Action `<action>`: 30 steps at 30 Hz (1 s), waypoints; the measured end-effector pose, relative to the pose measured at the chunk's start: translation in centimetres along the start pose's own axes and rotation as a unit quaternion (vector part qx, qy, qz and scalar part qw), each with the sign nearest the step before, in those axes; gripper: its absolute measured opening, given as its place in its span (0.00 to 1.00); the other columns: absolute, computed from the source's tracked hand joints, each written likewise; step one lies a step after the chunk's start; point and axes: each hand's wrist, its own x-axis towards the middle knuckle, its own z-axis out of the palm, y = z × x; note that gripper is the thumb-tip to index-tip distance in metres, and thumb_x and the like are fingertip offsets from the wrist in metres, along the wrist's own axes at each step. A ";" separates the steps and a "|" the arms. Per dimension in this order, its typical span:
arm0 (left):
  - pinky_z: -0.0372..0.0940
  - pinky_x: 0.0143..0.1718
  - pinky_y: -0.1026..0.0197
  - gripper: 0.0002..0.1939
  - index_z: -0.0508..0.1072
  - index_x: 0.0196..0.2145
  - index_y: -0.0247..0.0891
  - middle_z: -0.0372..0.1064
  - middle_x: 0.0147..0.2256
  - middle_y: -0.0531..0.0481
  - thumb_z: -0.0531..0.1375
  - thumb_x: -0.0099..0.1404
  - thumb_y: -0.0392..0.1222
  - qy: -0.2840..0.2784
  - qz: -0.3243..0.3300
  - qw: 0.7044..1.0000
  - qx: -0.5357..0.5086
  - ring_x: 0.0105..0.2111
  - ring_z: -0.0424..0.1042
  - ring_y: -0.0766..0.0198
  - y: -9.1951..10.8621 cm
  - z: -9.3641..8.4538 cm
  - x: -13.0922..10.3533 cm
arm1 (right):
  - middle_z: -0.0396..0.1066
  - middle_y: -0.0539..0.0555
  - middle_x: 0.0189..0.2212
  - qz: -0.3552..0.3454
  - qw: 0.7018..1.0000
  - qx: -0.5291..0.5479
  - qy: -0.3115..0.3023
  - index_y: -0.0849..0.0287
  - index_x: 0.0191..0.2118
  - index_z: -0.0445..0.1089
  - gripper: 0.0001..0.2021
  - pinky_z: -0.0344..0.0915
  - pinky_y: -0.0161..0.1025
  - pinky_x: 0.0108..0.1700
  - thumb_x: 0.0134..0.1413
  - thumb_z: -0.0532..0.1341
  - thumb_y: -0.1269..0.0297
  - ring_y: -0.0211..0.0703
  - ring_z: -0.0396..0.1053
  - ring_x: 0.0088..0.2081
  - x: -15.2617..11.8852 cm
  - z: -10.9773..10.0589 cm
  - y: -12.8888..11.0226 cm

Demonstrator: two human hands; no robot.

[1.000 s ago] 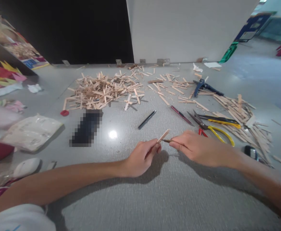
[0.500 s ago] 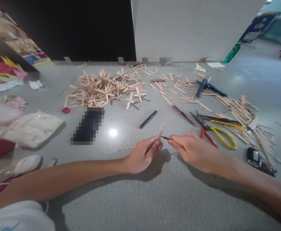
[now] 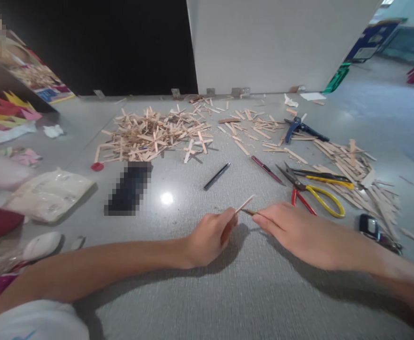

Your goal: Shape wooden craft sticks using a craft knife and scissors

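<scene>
Yellow-handled scissors [image 3: 300, 184] near right hand [image 3: 283, 225]; pen [image 3: 217, 177] beyond stick [image 3: 245, 203].

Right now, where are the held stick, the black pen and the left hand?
Held stick [image 3: 245, 204]: head view, middle of its length.
Black pen [image 3: 217, 176]: head view, middle of its barrel.
Left hand [image 3: 209, 240]: head view, back of the hand.

The left forearm [image 3: 118, 259] is extended inward from the lower left; the left hand [image 3: 207, 240] is closed in a thumb-and-finger pinch. The right hand [image 3: 291, 233] is held just opposite, back upward, its fingers apparently curled closed, though largely hidden.
</scene>
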 end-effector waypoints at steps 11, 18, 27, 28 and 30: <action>0.56 0.28 0.64 0.18 0.61 0.31 0.42 0.57 0.25 0.59 0.45 0.81 0.44 0.041 -0.061 0.996 -0.046 0.23 0.58 0.67 0.7 -0.6 1.3 | 0.48 0.41 0.18 -0.036 0.963 0.265 0.034 0.50 0.26 0.49 0.22 0.49 0.36 0.23 0.76 0.45 0.54 0.36 0.48 0.19 3.3 4.9 -0.3; 0.55 0.29 0.62 0.21 0.60 0.29 0.42 0.55 0.24 0.59 0.47 0.82 0.49 0.025 -0.100 0.983 -0.150 0.23 0.54 0.67 1.0 -0.9 1.4 | 0.49 0.43 0.19 -0.079 0.965 0.231 0.100 0.50 0.26 0.49 0.24 0.51 0.37 0.24 0.77 0.43 0.48 0.37 0.49 0.21 3.8 6.8 0.2; 0.52 0.26 0.63 0.26 0.60 0.29 0.43 0.53 0.22 0.60 0.49 0.81 0.60 0.003 -0.119 0.974 -0.194 0.22 0.53 0.67 0.9 -0.8 1.2 | 0.62 0.48 0.20 -0.073 0.983 0.075 0.150 0.53 0.30 0.64 0.19 0.52 0.39 0.28 0.74 0.47 0.59 0.41 0.57 0.22 3.8 7.1 1.1; 0.52 0.25 0.63 0.26 0.60 0.29 0.43 0.53 0.22 0.60 0.49 0.81 0.60 0.000 -0.120 0.973 -0.199 0.22 0.53 0.67 0.8 -0.8 1.2 | 0.63 0.49 0.21 -0.068 0.984 0.056 0.155 0.54 0.31 0.66 0.18 0.51 0.39 0.27 0.74 0.48 0.60 0.41 0.57 0.22 3.7 7.2 1.2; 0.52 0.25 0.63 0.26 0.60 0.29 0.43 0.52 0.22 0.60 0.49 0.81 0.61 -0.003 -0.120 0.971 -0.204 0.22 0.52 0.68 0.8 -0.8 1.2 | 0.64 0.50 0.21 -0.060 0.984 0.020 0.165 0.56 0.34 0.69 0.18 0.48 0.38 0.25 0.75 0.49 0.61 0.41 0.57 0.21 3.5 7.2 1.3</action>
